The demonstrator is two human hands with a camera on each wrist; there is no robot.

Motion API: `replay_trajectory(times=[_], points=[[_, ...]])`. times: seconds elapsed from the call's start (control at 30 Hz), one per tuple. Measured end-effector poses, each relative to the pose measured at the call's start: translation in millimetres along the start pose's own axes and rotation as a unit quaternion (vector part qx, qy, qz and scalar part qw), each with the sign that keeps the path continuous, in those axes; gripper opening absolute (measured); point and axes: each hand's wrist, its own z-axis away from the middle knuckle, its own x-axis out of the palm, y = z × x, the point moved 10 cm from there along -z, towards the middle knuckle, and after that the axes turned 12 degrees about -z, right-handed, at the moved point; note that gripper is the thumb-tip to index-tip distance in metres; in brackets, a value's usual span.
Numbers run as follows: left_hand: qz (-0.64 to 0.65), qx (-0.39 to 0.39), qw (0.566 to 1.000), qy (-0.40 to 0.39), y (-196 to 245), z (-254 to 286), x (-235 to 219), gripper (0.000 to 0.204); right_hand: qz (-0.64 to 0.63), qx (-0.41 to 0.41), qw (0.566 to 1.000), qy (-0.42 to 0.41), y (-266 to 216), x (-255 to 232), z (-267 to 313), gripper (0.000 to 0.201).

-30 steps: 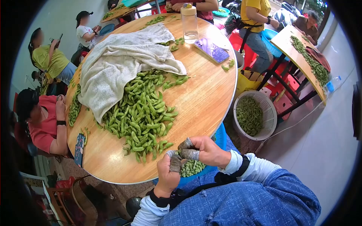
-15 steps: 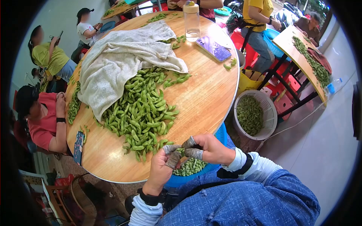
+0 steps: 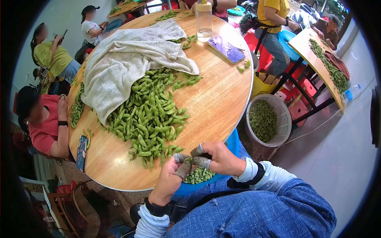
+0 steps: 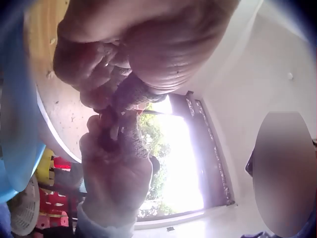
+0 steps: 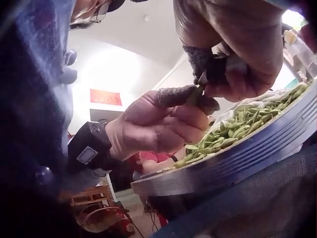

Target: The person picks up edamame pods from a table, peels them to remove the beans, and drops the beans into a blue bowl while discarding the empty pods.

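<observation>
Over a blue basin (image 3: 234, 143) in the head view, my two hands meet thumb to thumb. My left hand (image 3: 168, 179) pinches a green soybean pod (image 5: 195, 95) between its wrapped thumb and forefinger. My right hand (image 3: 224, 159) has its wrapped thumb and forefinger on the pod's other end; much of the pod is hidden by the fingers. Shelled green beans (image 3: 199, 175) lie in the basin under the hands. A heap of unshelled pods (image 3: 149, 115) spreads on the round wooden table (image 3: 216, 95) just ahead.
A pale towel (image 3: 119, 67) covers the heap's far part. Behind it stand a water bottle (image 3: 204, 23) and a purple phone (image 3: 226, 49). A patterned dark phone (image 3: 81, 152) lies by the left edge. On the floor at right is a white basket (image 3: 283, 123). People sit around.
My left hand has shifted slightly left. A green pod has come into sight between the fingertips since the earliest frame. The person in pink at left has turned their head.
</observation>
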Motion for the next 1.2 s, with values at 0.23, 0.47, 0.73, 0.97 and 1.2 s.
replay_trajectory(times=[0.23, 0.47, 0.73, 0.97, 1.2], points=[[-0.02, 0.074, 0.997, 0.02, -15.8, 6.9, -0.3, 0.029, 0.123, -0.11, 0.984, -0.066, -17.1, 24.3, 9.0, 0.012], [-0.125, 0.102, 0.981, 0.111, 6.8, 9.2, -15.4, 0.026, 0.144, -0.151, 0.978, 0.016, -39.7, -14.7, 15.9, 0.013], [-0.679, 0.162, 0.7, 0.154, 44.8, -19.2, -14.2, 0.026, 0.329, -0.052, 0.899, 0.286, -57.7, -177.5, 74.0, 0.016], [-0.472, 0.231, 0.829, 0.192, 51.4, -18.7, -32.5, 0.018, 0.108, 0.001, 0.991, 0.077, -2.3, -71.9, 30.1, 0.022], [0.022, 0.165, 0.976, 0.14, 30.8, -3.9, -28.3, 0.015, -0.122, 0.019, 0.992, -0.037, 11.9, 15.7, -17.6, 0.027]])
